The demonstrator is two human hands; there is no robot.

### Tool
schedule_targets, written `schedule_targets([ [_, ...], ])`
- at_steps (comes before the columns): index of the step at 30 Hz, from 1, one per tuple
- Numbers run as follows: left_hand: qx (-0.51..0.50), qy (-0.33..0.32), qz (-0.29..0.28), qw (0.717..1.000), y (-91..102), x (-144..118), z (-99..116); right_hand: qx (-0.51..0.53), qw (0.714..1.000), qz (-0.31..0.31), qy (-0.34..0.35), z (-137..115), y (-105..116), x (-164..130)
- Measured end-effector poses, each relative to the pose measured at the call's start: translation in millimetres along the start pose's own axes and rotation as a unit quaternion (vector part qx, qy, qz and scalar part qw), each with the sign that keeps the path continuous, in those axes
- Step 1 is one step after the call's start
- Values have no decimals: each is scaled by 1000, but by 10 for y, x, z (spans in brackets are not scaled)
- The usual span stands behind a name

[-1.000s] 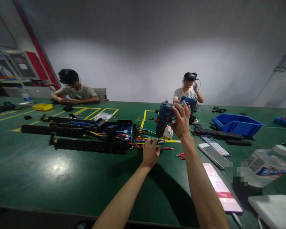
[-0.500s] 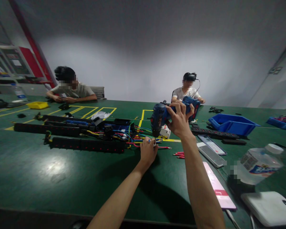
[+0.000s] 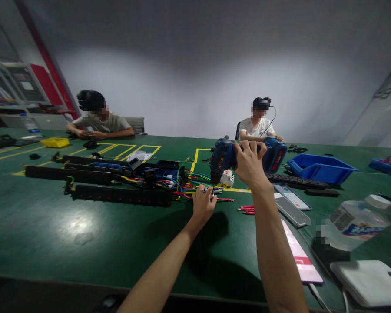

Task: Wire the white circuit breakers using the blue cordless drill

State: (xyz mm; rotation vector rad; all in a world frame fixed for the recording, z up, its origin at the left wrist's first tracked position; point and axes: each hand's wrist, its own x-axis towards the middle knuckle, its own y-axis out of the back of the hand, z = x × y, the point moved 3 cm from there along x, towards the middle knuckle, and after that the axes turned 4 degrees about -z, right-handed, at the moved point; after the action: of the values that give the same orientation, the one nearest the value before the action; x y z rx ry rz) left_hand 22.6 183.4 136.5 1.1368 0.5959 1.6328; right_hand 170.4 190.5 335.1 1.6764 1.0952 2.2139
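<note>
Drill [image 3: 226, 157] gripped whole-fisted in your right hand [image 3: 250, 165], bit down; left hand [image 3: 203, 203] pinches wires [image 3: 195, 188] beneath the drill. Step: driving a terminal screw; next, seat bit squarely.

**Drill levels out over the wiring**

The right hand [image 3: 249, 167] has tipped the blue cordless drill [image 3: 230, 157] flatter than a second ago, battery end swung out right of the grip, bit lowered toward the left hand [image 3: 203, 203] pinching wires [image 3: 195, 189] beneath.
</note>
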Motion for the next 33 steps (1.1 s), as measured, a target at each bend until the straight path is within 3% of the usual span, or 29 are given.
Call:
schedule_targets([
  [7, 19, -2, 12, 1000, -20, -17, 3, 3, 999, -22, -34, 155, -131, -12],
  [20, 7, 12, 14, 1000, -1, -7, 30, -22, 999, -38, 29, 35, 9, -19],
  [33, 10, -1, 16, 1000, -4, 2, 5, -6, 999, -30, 26, 191, -69, -44],
])
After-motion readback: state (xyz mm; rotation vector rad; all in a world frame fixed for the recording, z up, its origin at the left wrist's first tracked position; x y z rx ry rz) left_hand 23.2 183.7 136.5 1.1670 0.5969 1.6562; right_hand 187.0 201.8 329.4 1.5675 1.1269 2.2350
